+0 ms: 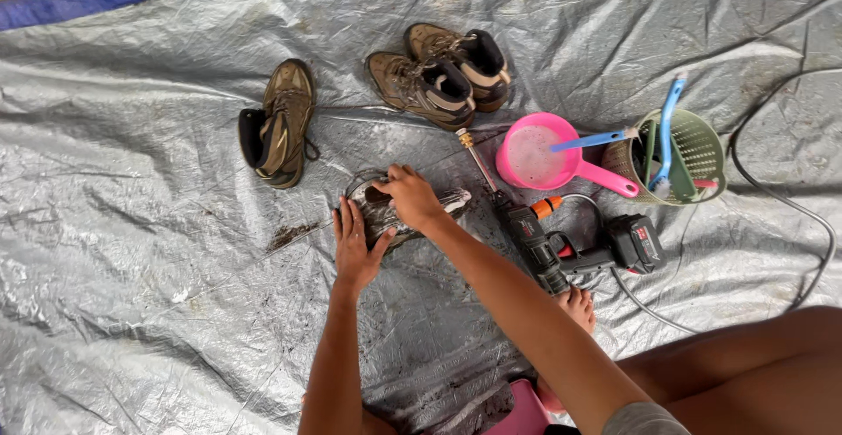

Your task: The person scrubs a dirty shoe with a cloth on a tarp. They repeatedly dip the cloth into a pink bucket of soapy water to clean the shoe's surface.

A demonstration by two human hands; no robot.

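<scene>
A muddy boot (pixel 399 216) lies on its side on the wet silver tarp (pixel 149 260), with a patch of mud beside it. My left hand (pixel 355 246) presses flat against its near side, fingers spread. From above, my right hand (pixel 410 196) grips the boot's top edge. Three more brown boots sit farther back: a pair (pixel 443 75) standing together and a single one (pixel 279 124) on its side to the left.
A cordless spray gun (pixel 574 251) with hose lies right of my arm. Behind it are a pink dipper (pixel 548 154) of soapy water, a blue-handled brush (pixel 596 140) and a green basket (pixel 688 154) with brushes. My bare foot (pixel 579 305) rests near a pink stool (pixel 522 413).
</scene>
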